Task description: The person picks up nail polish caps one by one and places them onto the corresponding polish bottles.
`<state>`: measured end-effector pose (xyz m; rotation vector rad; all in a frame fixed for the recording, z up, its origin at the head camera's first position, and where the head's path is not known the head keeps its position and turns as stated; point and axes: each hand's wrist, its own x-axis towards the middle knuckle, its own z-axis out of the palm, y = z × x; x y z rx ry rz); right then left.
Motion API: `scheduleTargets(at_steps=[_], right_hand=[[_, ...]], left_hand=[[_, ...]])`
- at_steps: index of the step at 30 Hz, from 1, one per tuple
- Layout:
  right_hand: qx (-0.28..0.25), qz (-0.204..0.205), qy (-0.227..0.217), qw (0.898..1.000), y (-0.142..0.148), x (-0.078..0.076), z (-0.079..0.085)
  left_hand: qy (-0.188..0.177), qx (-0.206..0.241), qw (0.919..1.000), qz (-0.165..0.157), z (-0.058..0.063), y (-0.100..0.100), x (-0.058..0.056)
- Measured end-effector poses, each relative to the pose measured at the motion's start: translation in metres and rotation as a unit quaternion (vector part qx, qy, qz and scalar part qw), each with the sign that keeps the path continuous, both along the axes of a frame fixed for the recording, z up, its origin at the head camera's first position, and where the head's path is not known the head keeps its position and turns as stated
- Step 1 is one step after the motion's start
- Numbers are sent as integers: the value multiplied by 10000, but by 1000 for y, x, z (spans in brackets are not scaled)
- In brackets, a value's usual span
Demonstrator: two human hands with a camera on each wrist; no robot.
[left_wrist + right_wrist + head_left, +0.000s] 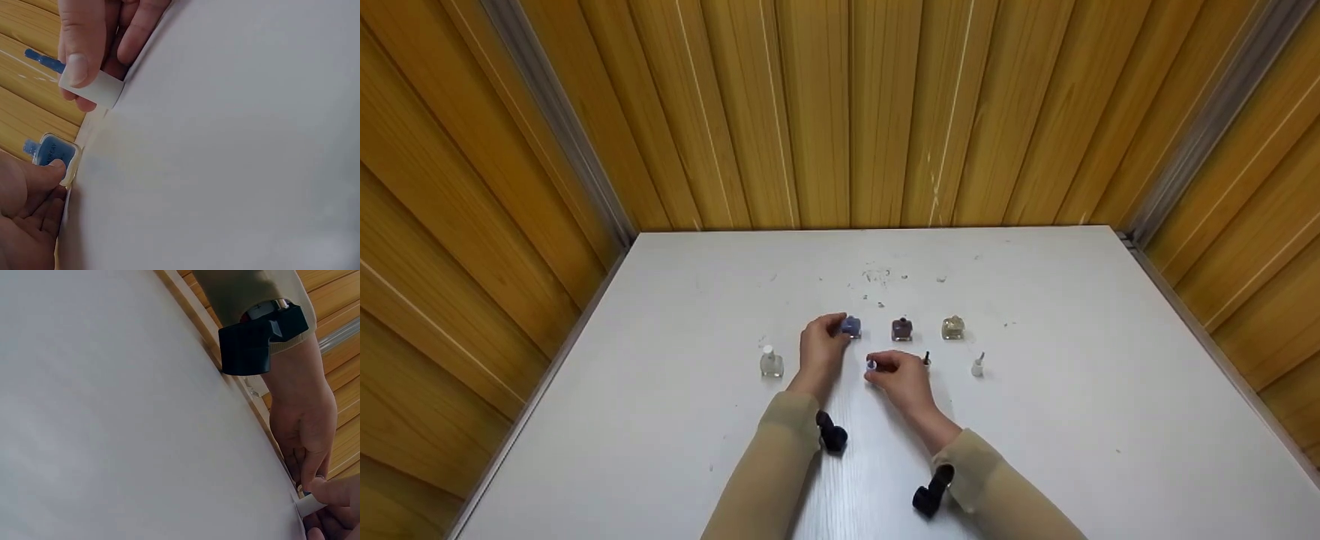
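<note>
My left hand (821, 346) grips an uncapped bottle of blue nail polish (852, 327) between thumb and fingers. In the left wrist view the blue bottle (57, 153) stands upright on the table, its neck open. Closer to me, my right hand (901, 377) pinches a white nail polish cap (95, 88) between thumb and fingers. The cap's blue-coated brush (44, 60) points up, and its flat end is down at the tabletop. In the right wrist view the white cap (311, 505) shows partly behind the right thumb.
An open dark purple bottle (901, 330) and an open yellowish bottle (952, 328) stand right of the blue one. Before them are a cap with a dark brush (927, 358), partly hidden, and another white cap (978, 367). A capped clear bottle (771, 363) stands at left.
</note>
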<state>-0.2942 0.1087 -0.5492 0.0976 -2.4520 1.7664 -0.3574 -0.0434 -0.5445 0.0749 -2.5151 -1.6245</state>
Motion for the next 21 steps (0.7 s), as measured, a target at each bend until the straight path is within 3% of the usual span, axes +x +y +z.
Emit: scheduleTargets(at_steps=[11,21], right_hand=[[213,-94,-64,9997,0,-1,-1],[-80,-136,-271,9995,2,1,8]], left_hand=[[-134,283,9995,-11,2,1,2],[-167,466,9988,-43,6,-1,12]])
